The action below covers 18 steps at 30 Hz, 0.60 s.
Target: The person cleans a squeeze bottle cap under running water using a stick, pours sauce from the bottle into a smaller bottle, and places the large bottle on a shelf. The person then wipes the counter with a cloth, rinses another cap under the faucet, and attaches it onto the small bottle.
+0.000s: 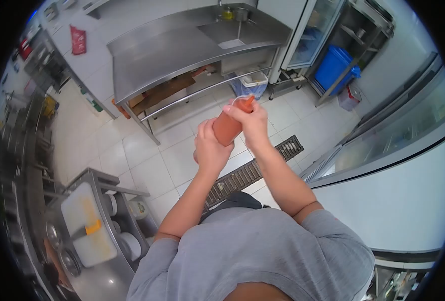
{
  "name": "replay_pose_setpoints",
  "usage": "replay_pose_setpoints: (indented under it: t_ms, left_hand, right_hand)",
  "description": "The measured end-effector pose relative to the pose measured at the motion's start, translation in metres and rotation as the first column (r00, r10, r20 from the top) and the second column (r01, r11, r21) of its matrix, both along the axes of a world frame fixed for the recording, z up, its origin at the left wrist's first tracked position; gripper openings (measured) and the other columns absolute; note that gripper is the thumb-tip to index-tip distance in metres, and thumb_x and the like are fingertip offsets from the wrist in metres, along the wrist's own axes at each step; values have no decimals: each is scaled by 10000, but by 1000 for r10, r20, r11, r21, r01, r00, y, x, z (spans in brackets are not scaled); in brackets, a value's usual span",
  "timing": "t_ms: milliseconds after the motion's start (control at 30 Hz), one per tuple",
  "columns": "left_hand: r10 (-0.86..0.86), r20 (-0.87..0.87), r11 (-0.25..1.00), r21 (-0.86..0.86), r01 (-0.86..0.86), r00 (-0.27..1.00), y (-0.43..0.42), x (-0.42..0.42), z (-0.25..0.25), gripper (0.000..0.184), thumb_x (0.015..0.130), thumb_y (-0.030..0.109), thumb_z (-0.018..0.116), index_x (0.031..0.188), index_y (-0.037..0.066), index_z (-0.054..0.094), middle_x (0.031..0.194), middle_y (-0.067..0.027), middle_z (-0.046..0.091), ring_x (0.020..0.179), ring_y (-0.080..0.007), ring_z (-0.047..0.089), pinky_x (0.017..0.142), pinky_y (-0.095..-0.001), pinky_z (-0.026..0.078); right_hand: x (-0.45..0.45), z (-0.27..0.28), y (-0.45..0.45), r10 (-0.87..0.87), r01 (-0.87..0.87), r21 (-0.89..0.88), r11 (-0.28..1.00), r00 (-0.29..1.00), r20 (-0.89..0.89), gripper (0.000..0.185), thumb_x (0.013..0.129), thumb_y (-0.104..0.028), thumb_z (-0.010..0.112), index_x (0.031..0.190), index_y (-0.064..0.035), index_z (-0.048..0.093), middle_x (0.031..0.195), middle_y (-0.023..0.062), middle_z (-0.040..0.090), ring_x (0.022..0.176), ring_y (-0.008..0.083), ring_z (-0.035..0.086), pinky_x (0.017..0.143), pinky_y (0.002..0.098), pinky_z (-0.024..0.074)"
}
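An orange-red squeeze bottle (pixel 227 129) is held tilted out in front of my chest, above the tiled floor. My left hand (pixel 211 144) wraps around the lower part of its body. At the top, my right hand (pixel 251 120) grips the bottle near its cap, with the fingers closed around that end. The orange nozzle (pixel 251 99) sticks out past my right hand, pointing away from me. Much of the cap is covered by my right fingers.
Ahead stands a steel sink table (pixel 162 50) with a blue-lined bin (pixel 252 83) beneath its right end. A floor drain grate (pixel 237 178) crosses below my arms. To the left, a cutting board (pixel 85 210) bears a yellow-handled knife (pixel 93 227). A glass-fronted fridge (pixel 393 128) stands right.
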<state>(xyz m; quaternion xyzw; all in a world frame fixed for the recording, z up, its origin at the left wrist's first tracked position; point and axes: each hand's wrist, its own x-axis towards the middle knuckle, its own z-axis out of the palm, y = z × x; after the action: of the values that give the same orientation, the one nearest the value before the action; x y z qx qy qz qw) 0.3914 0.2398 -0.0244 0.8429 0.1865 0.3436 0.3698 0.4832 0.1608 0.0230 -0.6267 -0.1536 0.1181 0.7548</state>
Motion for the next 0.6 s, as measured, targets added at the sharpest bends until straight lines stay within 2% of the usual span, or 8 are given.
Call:
replay_pose_setpoints:
  t_ms: [100,233,333,433,500,533,567,600]
  left_hand:
    - [-190,13,977,-100,190,982,22,44,14,623,597,114,775,1149,36,495,1107,-140,534,1011,-343,562,870,-403,452]
    - [-495,46,799,-367,475,868,61,111,10,623,580,148,799,1115,21,507,1064,-129,562,961,-277,589,857,-360,464]
    - [-544,12,736,-474,483,839,100,155,1,642,582,164,813,1117,-5,500,1028,-136,590,968,-227,588,883,-342,454]
    - [-434,24,664,-667,338,901,149,199,-29,655,584,162,815,1131,-7,498,1031,-141,596,983,-227,586,876,-342,459]
    - [-168,-33,889,-437,137,985,177,228,-31,640,593,155,802,1131,-6,494,1098,-153,555,991,-266,589,851,-354,472]
    - [-44,-32,965,-262,34,999,190,243,-30,636,594,154,798,1129,-6,494,1113,-155,541,994,-278,586,849,-359,473]
    - [73,-7,994,-76,-74,997,203,260,-29,632,596,153,795,1128,-5,493,1128,-157,528,997,-291,584,847,-364,473]
    - [78,-13,988,-135,-79,997,216,270,-15,620,606,145,781,1130,-4,485,1143,-158,498,1001,-324,571,869,-381,459]
  right_hand:
    - [41,12,-1,113,-125,166,978,990,79,433,674,-100,768,1047,33,593,1071,134,627,928,172,594,860,312,461]
    - [128,29,18,452,-487,80,870,852,264,477,602,-105,817,1022,-21,606,1184,158,605,1117,231,549,976,365,411]
    - [213,6,44,441,-464,-36,885,812,382,723,594,-151,830,1232,-32,513,1272,141,550,1164,242,523,993,367,398]
    - [260,-22,103,346,-327,-112,938,892,292,872,638,-262,833,1351,-18,394,1321,161,483,1197,255,492,989,380,401]
    - [248,-22,163,135,-116,-122,986,977,164,866,664,-305,827,1347,-2,390,1289,169,500,1184,253,501,979,375,408]
    - [244,-28,192,71,-34,-140,990,962,264,849,679,-328,825,1325,28,405,1178,163,570,1121,236,540,955,350,423]
    - [253,-20,212,75,-48,-130,990,974,214,841,679,-320,824,1321,31,410,1152,158,583,1117,229,543,955,339,423]
    - [263,-5,229,74,-55,-117,992,983,166,833,680,-312,824,1318,35,415,1127,154,596,1112,223,545,955,329,423]
